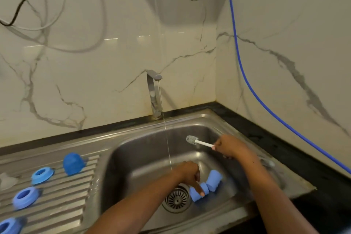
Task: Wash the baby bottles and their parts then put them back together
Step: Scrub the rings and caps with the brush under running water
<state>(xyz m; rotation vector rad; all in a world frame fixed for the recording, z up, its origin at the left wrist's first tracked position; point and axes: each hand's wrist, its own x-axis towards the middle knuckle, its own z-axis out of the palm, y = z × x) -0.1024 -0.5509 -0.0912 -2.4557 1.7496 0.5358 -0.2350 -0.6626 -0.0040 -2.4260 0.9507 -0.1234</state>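
Right hand [230, 147] grip on brush [197, 141]; left hand [190, 174] touching bottle [206, 186]

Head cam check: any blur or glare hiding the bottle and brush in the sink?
Head view: bottle under the left hand is smeared by motion blur; the brush in the right hand stays sharp; glare streaks the sink wall, hiding nothing.

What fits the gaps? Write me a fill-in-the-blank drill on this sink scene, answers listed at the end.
1. The right hand holds a white-handled ____ above the sink basin.
2. The left hand reaches down to the blue bottle lying beside the ____ in the basin.
3. The blue rings and the blue cap sit on the ribbed ____ to the left of the basin.
4. A thin stream of ____ runs from the tap.

Answers: brush; drain; drainboard; water
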